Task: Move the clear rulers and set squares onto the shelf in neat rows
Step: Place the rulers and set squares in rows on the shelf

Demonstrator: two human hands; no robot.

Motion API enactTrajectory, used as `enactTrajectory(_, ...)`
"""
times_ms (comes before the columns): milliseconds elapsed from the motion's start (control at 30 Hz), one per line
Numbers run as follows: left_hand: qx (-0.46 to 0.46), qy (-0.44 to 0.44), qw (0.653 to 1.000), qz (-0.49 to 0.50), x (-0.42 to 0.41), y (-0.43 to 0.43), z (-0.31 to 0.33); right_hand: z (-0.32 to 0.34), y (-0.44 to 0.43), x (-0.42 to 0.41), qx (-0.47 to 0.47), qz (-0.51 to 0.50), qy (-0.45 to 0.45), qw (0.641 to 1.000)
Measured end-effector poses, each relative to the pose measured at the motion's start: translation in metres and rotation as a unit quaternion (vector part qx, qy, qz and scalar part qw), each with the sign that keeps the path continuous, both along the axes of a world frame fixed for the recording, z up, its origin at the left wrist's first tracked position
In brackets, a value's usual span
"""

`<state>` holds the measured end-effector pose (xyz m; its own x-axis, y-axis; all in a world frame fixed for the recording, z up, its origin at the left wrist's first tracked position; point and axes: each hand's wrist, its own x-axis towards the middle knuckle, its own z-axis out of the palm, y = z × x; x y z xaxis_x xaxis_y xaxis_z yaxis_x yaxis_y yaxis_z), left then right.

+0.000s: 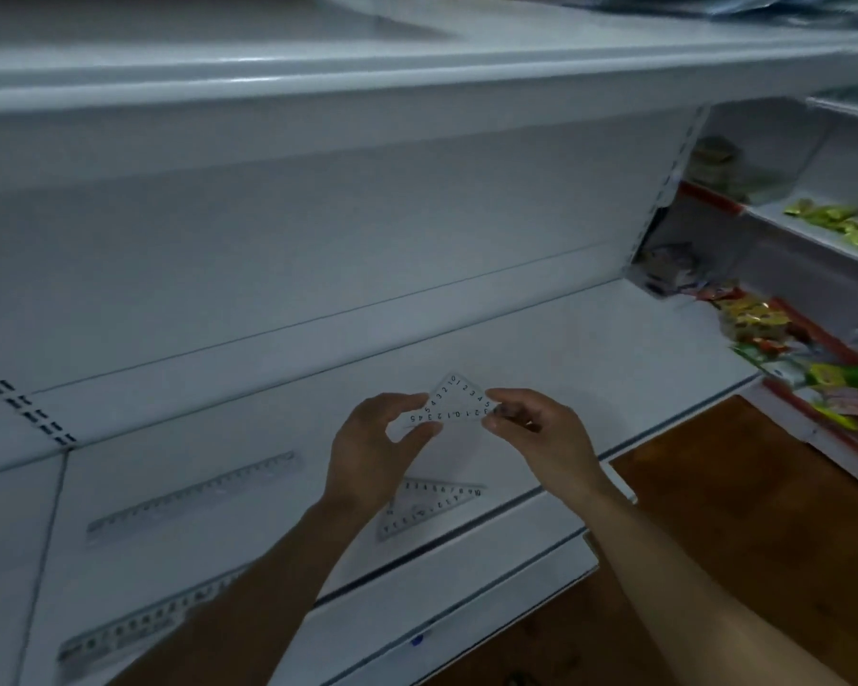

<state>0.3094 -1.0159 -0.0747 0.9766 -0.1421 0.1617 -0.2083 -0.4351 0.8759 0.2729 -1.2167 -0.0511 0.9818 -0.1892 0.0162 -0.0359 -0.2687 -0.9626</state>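
Hands at centre frame: left hand (367,440) and right hand (541,433) each pinch a corner of a small set square (454,404) over the shelf (590,349), likely next laying it flat beside the larger set square (429,507).

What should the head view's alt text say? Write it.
Two hands, left hand and right hand, pinch a small clear set square by its ends above a white shelf. A second set square, a far ruler and a near ruler lie on it; colourful packets sit at right.
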Motion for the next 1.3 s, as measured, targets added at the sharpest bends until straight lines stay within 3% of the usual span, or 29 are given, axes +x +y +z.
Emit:
enactTrajectory(400, 0.069, 0.018, 0.984, 0.165, -0.020, -0.100, -0.003, -0.020, -0.108, 0.048, -0.090, 0.175, -0.013, 0.980)
enactTrajectory(533, 0.147, -0.059, 0.974, 0.161, -0.029, -0.119, -0.015, -0.027, -0.135, 0.044, -0.158, 0.212, -0.061, 0.962)
enactTrajectory(633, 0.194, -0.074, 0.965, 0.162, -0.036, -0.127, -0.018, -0.036, -0.148, 0.039, -0.225, 0.220, -0.101, 0.944)
enactTrajectory(767, 0.253, -0.066, 0.953, 0.152, -0.045, -0.135, -0.022, -0.050, -0.160, 0.036, -0.243, 0.237, -0.139, 0.930)
enactTrajectory(1000, 0.274, -0.037, 0.949, 0.151, -0.057, -0.140, -0.025, -0.057, -0.164, 0.036, -0.279, 0.264, -0.141, 0.912)
enactTrajectory(1300, 0.267, -0.035, 0.951, 0.153, -0.055, -0.139, -0.032, -0.058, -0.163, 0.039, -0.273, 0.258, -0.125, 0.918)
